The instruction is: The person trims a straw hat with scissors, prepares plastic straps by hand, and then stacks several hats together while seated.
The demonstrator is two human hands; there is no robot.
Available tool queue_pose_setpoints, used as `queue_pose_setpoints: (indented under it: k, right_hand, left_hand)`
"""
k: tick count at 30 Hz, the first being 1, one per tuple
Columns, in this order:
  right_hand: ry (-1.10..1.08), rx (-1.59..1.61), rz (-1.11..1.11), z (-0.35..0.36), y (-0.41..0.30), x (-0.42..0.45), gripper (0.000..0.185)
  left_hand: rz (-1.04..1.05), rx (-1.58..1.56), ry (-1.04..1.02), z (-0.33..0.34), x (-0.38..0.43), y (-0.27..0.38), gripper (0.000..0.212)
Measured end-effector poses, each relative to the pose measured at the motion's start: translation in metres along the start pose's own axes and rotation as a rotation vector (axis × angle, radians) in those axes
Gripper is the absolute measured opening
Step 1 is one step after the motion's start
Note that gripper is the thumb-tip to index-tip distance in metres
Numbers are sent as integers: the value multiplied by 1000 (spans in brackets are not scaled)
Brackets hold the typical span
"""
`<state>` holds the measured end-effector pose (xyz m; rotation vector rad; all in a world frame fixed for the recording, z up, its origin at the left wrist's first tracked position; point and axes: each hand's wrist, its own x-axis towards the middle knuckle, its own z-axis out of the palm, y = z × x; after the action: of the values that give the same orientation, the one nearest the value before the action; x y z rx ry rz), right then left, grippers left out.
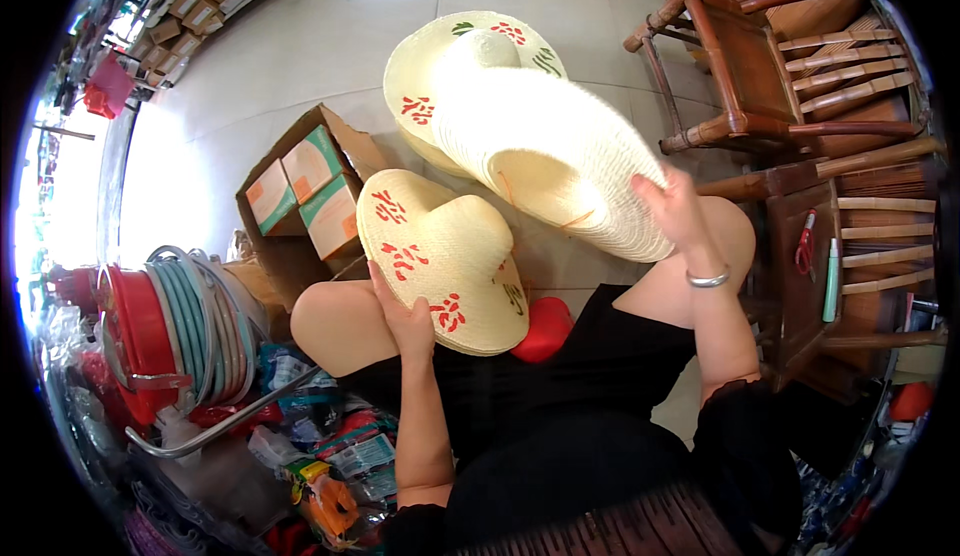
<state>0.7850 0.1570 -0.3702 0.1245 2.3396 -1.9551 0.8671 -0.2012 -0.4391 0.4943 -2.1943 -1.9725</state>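
Observation:
My left hand (409, 323) grips the brim of a cream woven straw hat (442, 248) painted with red and green marks. That hat rests above my left thigh, its crown facing up; its brim edge looks layered. My right hand (667, 203) holds the brim of another pale straw hat (622, 158), tilted so its hollow underside shows, with a thin orange cord (577, 220) hanging at the opening. Beyond it is a further painted straw hat (416, 75), partly covered and washed out by glare. Whether the far hats are stacked together is hard to tell.
An open cardboard box (352, 139) of smaller cartons stands ahead left. A hose reel (202, 323) and bagged goods (352, 451) crowd my left. On my right are bamboo chairs (750, 68); one seat holds red-handled scissors (805, 248) and a green pen-like tool (831, 282).

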Motion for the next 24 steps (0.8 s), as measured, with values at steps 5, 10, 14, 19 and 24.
queue_pose_setpoints:
  k: [5, 10, 14, 19, 24]
  right_hand:
    - [251, -134, -274, -46, -90, 16, 25]
    - [303, -300, -621, -23, -160, 38, 21]
    - [247, -649, -914, 27, -161, 90, 27]
    - [205, -1039, -966, 94, -76, 163, 38]
    - [-183, -1258, -586, 140, 105, 176, 46]
  left_hand:
    - [10, -67, -34, 6, 4, -7, 86]
    - [38, -43, -25, 11, 7, -6, 85]
    - [45, 12, -16, 7, 6, -7, 84]
    - [34, 7, -18, 5, 7, -8, 82]
    - [-7, -20, -20, 8, 9, -6, 82]
